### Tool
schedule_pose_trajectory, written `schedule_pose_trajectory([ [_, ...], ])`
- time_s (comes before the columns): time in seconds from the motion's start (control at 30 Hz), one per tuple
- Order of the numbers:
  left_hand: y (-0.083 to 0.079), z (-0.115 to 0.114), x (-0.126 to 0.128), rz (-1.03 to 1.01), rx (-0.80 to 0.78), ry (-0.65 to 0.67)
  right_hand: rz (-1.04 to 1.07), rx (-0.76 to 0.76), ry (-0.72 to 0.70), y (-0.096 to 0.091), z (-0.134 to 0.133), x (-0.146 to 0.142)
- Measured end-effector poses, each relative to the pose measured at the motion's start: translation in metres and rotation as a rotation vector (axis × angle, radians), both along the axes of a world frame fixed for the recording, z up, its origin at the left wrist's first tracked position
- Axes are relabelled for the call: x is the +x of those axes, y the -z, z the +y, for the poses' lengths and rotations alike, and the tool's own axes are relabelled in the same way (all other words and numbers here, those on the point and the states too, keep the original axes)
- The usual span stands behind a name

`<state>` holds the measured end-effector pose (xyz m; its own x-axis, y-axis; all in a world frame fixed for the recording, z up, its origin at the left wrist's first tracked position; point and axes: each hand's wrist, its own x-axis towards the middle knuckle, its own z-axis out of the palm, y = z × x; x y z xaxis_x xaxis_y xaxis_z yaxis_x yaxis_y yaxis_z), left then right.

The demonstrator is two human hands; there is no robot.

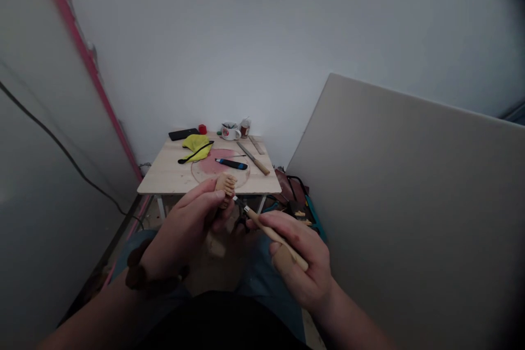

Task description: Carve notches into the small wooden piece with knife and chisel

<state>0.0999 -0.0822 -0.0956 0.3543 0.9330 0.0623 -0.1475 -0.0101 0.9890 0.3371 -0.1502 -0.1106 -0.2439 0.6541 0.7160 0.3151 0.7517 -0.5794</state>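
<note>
A small carved wooden piece (225, 183) with finger-like ridges is held up between the thumb and fingers of my left hand (196, 212). My right hand (301, 257) is wrapped round the pale wooden handle of a carving tool (268, 231). Its short metal blade points up and left and ends close beside the carved piece; whether the tip touches it I cannot tell. A tan covering sits on my right thumb. Both hands are above my lap, in front of the table's near edge.
On the low wooden table (164, 178) lie a blue-black utility knife (232, 164), a wooden-handled file (254, 158), a yellow cloth (197, 147) and a black phone-like slab (183, 134). A white mug (230, 131) and a small jar (245, 128) stand at the back. A large grey panel (402, 202) rises on the right.
</note>
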Motion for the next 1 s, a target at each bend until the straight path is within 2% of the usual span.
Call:
schedule_pose_trajectory([
  [0.27,0.0033,-0.001,-0.0033,-0.064,-0.05,0.071,-0.024,-0.004,-0.006,-0.0065,-0.0048,-0.0007],
  [0.47,0.0066,-0.0003,-0.0023,-0.092,-0.07,0.07,-0.03,-0.001,0.026,-0.0082,-0.0066,-0.0009],
  [0.83,-0.0027,-0.0011,-0.0033,0.076,0.111,0.077,-0.003,-0.015,0.068,-0.0084,-0.0094,-0.0022],
  [1.0,0.0011,-0.001,-0.0028,0.01,0.031,0.057,0.016,-0.054,0.075,-0.0045,-0.0106,-0.0013],
])
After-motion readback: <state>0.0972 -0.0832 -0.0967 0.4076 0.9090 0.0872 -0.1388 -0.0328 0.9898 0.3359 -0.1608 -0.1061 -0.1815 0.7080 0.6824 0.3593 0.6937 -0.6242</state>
